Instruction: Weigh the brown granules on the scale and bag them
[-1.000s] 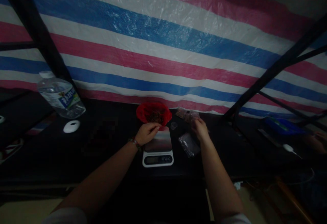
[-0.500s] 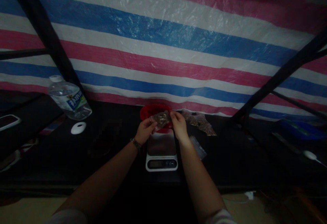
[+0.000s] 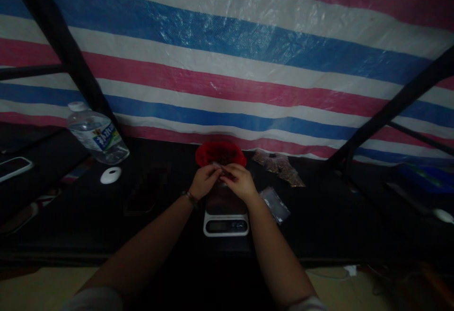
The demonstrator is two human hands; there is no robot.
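**Both hands at a kitchen scale on a black tabletop**

The black tabletop [image 3: 319, 221] runs before a striped plastic sheet [image 3: 227, 82] of red, white and blue, flanked by dark posts [image 3: 67, 51]; pale floor [image 3: 64, 280] shows below. Left hand [image 3: 203, 182] and right hand [image 3: 242, 182] meet above the digital scale [image 3: 226, 204], fingertips pinched on a small plastic bag [image 3: 216, 165], largely hidden, in front of the red bowl [image 3: 202, 154]. To the right lie filled bags [image 3: 280, 167] and, nearer, clear flat bags [image 3: 275, 204]. At left stands a clear bottle [image 3: 97, 133]; its blue-and-green label [image 3: 106, 136] bears white characters too blurred to read. The scale's display [image 3: 217, 226] is likewise illegible.
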